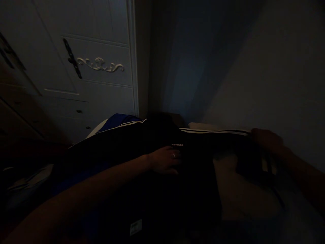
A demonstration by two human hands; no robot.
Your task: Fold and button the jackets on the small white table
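Note:
Spread out before me is a black jacket (193,183) with white stripes along both sleeves and small white lettering on its chest. My left hand (166,160), a ring on one finger, lies flat on the chest just below the lettering, thumb apart from the fingers. At the far right my right hand (266,139) is closed on the end of the striped sleeve (215,131), which is stretched out sideways. Its fingertips are hard to see in the dark. Near the bottom of the jacket shows a pale label (135,227).
Behind on the left stands a white wardrobe (106,98) with dark handles and carved trim. Blue fabric (118,120) shows beneath the jacket's left sleeve. Beige cloth (243,189) lies under the right sleeve. A pale wall (279,67) rises on the right. The room is very dim.

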